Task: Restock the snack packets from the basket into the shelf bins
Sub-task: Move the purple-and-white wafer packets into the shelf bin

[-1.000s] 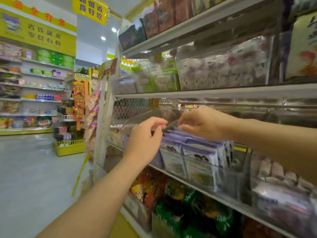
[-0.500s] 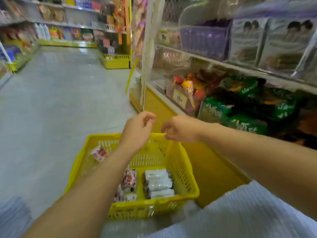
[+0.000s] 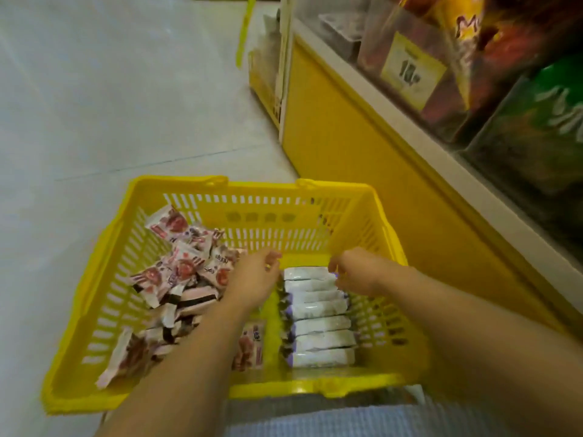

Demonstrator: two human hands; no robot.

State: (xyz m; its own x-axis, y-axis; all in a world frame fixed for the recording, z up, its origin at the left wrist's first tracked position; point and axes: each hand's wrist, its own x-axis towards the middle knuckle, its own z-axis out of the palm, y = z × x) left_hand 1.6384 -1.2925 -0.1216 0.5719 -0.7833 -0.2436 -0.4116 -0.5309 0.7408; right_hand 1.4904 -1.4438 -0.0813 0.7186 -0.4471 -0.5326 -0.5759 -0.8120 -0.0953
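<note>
Fingers point(image 3: 272, 256) of the left hand point(image 3: 252, 279) are hanging loosely curled, gripping nothing I can see. The right hand point(image 3: 362, 272) is curling its fingers point(image 3: 338, 273) at the far packet's end; can't tell if it's pinching. Both are hovering over the white-purple packets point(image 3: 318, 316), which are standing on edge in a row in the basket's point(image 3: 262, 203) right half. I'm judging them light, crinkly, slippery film. Best squeezing the row from both ends and lifting it as one block.

A pale grey floor point(image 3: 94, 89) filled the left side, crossed by a thin seam. A yellow base panel point(image 3: 362, 171) ran under the shelving, with a yellow price tag point(image 3: 410, 69) above it and a yellow strip point(image 3: 244, 29) slanting near the corner. Checked cloth point(image 3: 347, 421) lay along the bottom edge.
</note>
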